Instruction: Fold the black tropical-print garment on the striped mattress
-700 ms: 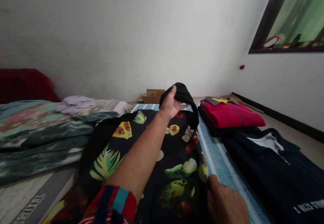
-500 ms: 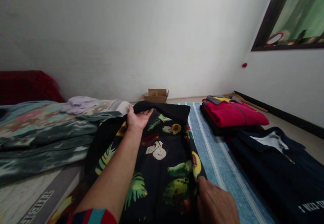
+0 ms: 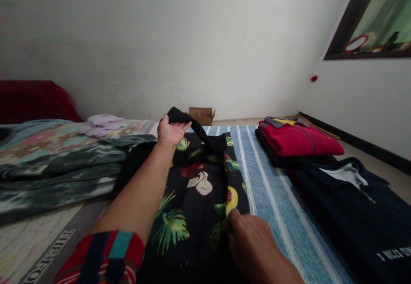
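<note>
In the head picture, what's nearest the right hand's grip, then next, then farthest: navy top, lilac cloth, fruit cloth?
1. Fruit cloth, held in the right hand's grip.
2. Navy top, to the right.
3. Lilac cloth, far back left.

Printed garment [image 3: 202, 215] partly behind left forearm [image 3: 141, 196], navy top [image 3: 356, 222] cropped right

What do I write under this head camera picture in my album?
Open left hand holds up a black strip of cloth; right hand pinches the fruit-print garment.
</note>
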The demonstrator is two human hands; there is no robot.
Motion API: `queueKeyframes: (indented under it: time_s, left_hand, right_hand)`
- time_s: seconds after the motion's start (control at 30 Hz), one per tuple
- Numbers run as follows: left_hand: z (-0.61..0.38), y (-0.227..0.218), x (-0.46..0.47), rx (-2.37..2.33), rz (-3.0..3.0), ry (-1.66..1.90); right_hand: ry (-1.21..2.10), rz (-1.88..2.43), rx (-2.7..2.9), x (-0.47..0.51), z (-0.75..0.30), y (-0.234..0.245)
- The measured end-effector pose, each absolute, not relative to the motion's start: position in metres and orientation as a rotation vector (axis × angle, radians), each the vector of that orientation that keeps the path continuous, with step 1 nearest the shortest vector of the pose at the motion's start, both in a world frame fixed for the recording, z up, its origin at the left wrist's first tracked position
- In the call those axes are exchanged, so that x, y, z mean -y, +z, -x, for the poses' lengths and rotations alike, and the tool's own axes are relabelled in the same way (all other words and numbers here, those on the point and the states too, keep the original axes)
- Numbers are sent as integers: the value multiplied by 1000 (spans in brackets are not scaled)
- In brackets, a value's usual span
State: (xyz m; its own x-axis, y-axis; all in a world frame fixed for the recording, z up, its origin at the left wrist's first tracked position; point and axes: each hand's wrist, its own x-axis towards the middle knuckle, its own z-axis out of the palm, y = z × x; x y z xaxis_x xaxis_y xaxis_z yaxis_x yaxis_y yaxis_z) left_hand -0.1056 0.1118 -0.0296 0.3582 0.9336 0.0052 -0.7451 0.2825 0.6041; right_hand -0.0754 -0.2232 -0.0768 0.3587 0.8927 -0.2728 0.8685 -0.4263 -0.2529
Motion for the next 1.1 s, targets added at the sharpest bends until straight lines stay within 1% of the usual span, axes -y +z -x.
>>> queueKeyframes:
  time_s: [0.07,0.2,0.3,0.47,0.57,0.73,0.87,0.93,1.1]
  left_hand:
    - [104,-34,-120,-484,-610,1142]
    - [113,-69,-121,-868,-728,1033]
    - [121,-89,-115,-954,-793,1023]
    - [116,-92,-89,-1068,-1037,886]
    - [105,-96,-52,-1042,-1270,741]
    - [93,-117,27,-903,-1632,541]
    - [98,-130,77,-584,-2346,408]
    - [102,-134,94,-484,-2582,323]
    - [113,-148,117,-509,-2776,84]
  right_hand:
    - [632,2485,1663,216,79,-74]
    - [736,2468,1703,208,84,-78]
    - [751,2439,1705,209,83,-84]
    - [701,2395,1682,214,83,-92]
    - [662,2395,1683,216,87,-95]
    - [587,2343,1708,223,98,-97]
    - [477,2335,1687,233,108,-105]
    - [392,2325,1680,240,112,-111]
    - [176,2222,1730,264,121,-131]
